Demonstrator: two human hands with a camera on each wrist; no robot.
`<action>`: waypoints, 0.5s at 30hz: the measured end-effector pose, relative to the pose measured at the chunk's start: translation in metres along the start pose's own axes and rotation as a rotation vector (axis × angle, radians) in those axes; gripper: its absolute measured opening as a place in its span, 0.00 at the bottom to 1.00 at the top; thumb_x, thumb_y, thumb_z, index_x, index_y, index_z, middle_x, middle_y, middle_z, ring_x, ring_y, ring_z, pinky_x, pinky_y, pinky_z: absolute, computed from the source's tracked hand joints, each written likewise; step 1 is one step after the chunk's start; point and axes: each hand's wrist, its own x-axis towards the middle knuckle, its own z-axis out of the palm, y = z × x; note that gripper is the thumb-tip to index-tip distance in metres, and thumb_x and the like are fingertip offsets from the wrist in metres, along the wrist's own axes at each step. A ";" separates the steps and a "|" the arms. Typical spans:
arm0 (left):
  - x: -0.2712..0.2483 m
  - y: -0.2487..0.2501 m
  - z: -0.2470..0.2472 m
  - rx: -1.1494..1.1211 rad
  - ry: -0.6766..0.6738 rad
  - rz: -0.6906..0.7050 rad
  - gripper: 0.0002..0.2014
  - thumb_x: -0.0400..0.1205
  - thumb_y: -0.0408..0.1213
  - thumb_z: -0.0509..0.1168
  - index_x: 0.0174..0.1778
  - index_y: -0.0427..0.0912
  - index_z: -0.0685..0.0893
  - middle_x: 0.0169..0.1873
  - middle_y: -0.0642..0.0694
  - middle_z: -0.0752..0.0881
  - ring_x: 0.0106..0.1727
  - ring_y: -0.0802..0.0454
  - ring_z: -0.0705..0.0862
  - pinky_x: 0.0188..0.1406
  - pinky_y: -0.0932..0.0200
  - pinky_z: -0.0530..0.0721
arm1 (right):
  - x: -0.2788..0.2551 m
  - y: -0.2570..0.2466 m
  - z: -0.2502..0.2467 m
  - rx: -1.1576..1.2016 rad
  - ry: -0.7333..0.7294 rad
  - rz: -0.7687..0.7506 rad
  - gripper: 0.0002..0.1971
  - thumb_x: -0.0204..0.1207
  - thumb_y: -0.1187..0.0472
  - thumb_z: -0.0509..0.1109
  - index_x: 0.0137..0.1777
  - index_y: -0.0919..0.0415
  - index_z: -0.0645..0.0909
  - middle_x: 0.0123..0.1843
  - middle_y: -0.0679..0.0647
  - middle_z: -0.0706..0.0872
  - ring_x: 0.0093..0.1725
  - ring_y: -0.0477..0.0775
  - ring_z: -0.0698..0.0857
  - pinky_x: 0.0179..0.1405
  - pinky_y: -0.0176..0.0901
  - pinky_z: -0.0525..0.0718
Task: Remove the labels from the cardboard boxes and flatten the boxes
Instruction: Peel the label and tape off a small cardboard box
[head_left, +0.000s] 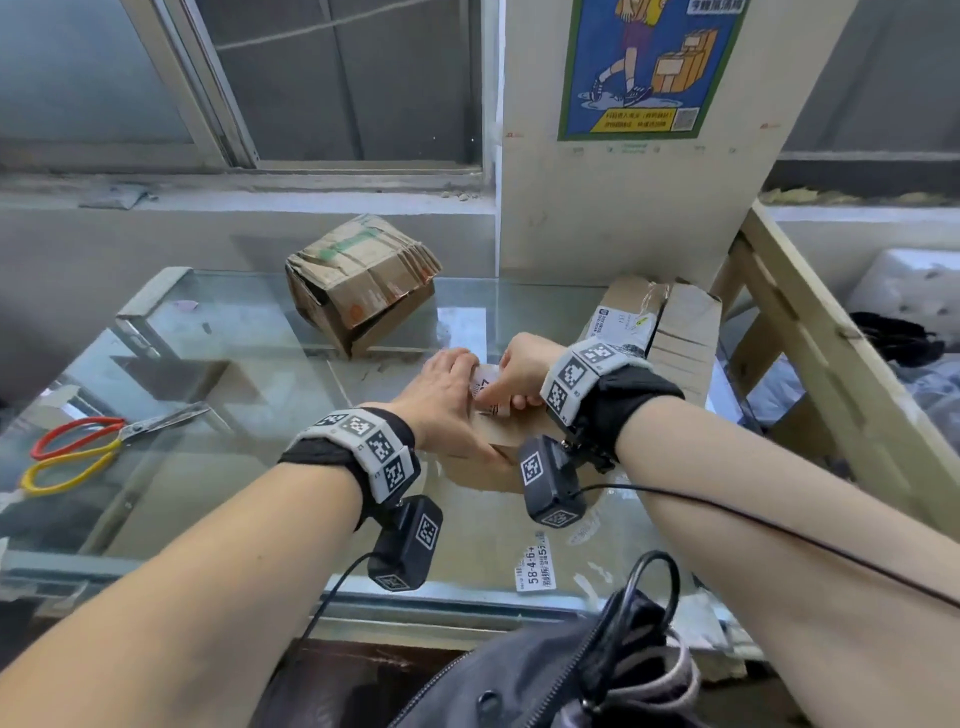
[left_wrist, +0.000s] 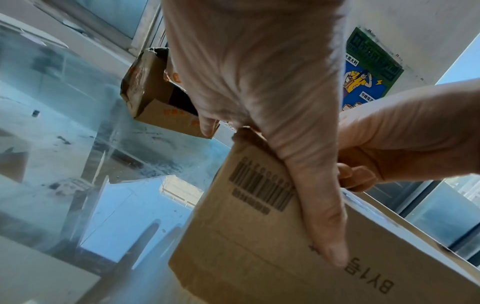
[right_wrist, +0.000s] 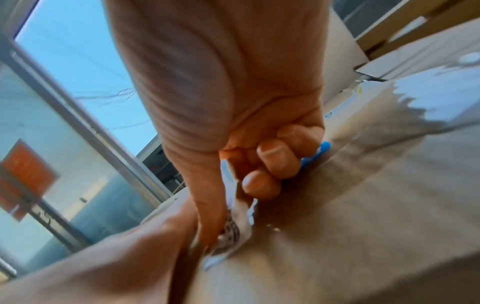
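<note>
A loose sticker (head_left: 535, 569) lies at the near edge of the glass counter (head_left: 218, 332), just short of the box (head_left: 498, 436) both hands work on: the left hand (head_left: 447, 400) grips its side, thumb along the printed face, while the right hand (head_left: 524, 371) pinches the white label (head_left: 488, 387), partly lifted off the top. Scissors (head_left: 104, 441) lie well to the left; beyond the hands sit a crushed box (head_left: 358, 280) and, to the right, a second labelled box (head_left: 654, 322) beneath a poster (head_left: 649, 67).

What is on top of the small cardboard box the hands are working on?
A white label, pinched by the right hand, while the left hand holds the small cardboard box. The hands cover most of the label, so how far it has peeled is unclear.
</note>
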 end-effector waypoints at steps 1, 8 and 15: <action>0.001 -0.001 -0.001 -0.025 -0.006 0.001 0.60 0.57 0.62 0.80 0.79 0.43 0.55 0.74 0.47 0.61 0.79 0.47 0.57 0.80 0.51 0.60 | 0.001 -0.004 0.002 -0.046 0.022 0.006 0.19 0.60 0.44 0.80 0.32 0.59 0.80 0.32 0.54 0.87 0.31 0.53 0.82 0.37 0.43 0.82; 0.003 -0.004 -0.002 -0.019 -0.002 0.053 0.62 0.61 0.60 0.78 0.83 0.43 0.50 0.74 0.45 0.60 0.77 0.44 0.57 0.79 0.48 0.60 | -0.005 -0.003 0.003 -0.024 0.044 0.002 0.16 0.69 0.48 0.77 0.38 0.60 0.79 0.31 0.52 0.80 0.31 0.49 0.79 0.31 0.38 0.75; 0.005 -0.013 0.000 0.018 0.077 0.095 0.56 0.55 0.66 0.77 0.74 0.42 0.63 0.58 0.48 0.63 0.62 0.51 0.60 0.71 0.52 0.64 | -0.009 -0.005 0.007 0.082 0.141 -0.049 0.19 0.75 0.47 0.72 0.31 0.59 0.74 0.26 0.51 0.77 0.25 0.46 0.74 0.18 0.34 0.70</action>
